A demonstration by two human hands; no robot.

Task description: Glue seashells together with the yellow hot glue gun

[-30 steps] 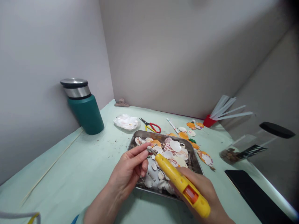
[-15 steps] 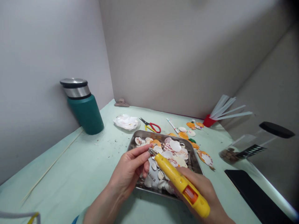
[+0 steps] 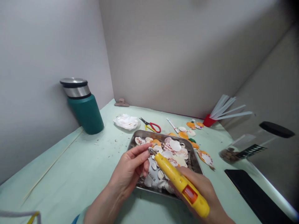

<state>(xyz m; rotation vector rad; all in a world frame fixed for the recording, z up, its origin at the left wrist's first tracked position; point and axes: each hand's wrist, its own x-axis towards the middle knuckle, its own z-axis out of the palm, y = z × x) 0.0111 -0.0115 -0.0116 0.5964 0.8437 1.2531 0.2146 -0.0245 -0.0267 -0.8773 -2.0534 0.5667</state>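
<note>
My right hand [image 3: 205,194] grips a yellow glue gun [image 3: 178,182] with an orange trigger, its metal nozzle pointing up and left. My left hand [image 3: 129,169] is closed in a pinch right at the nozzle tip; what its fingertips hold is too small to make out. Both hands hover over the near part of a metal tray [image 3: 140,134] filled with several white, orange and patterned seashells [image 3: 175,145].
A teal flask [image 3: 84,107] stands at the left wall. Behind the tray lie a white crumpled bag [image 3: 126,121], red-handled scissors [image 3: 151,126], a pen [image 3: 172,125], loose shells [image 3: 189,129] and a red cup of glue sticks [image 3: 219,112]. A jar [image 3: 247,146] and a black phone [image 3: 254,194] sit right.
Almost nothing differs; my left fingers shifted slightly at the glue gun's nozzle while the right hand kept the gun steady.
</note>
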